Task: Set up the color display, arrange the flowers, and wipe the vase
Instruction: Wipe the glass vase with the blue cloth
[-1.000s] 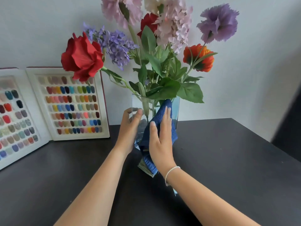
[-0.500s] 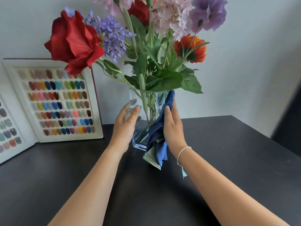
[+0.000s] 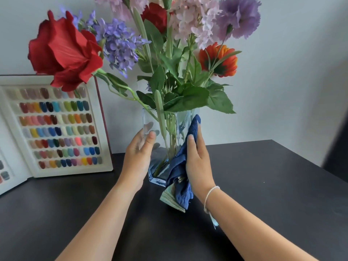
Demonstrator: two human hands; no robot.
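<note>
A clear blue-tinted glass vase (image 3: 160, 172) stands on the black table (image 3: 263, 185), holding a bouquet of flowers (image 3: 169, 53) with a large red rose (image 3: 64, 53) leaning left. My left hand (image 3: 139, 157) grips the vase's left side, fingers wrapped behind the glass. My right hand (image 3: 197, 162) presses a dark blue cloth (image 3: 180, 170) flat against the vase's right face. The cloth hangs down to the table. The open colour display (image 3: 56, 129), a white board of nail colour swatches, stands against the wall at the left.
A second panel of the display (image 3: 7, 166) angles toward me at the far left. A pale wall rises behind the table. The table's right edge (image 3: 310, 164) runs diagonally, with a dark shape beyond it.
My right hand with the cloth has shifted from the vase's front face round to its right side. The view has moved closer. My left hand still holds the left side.
</note>
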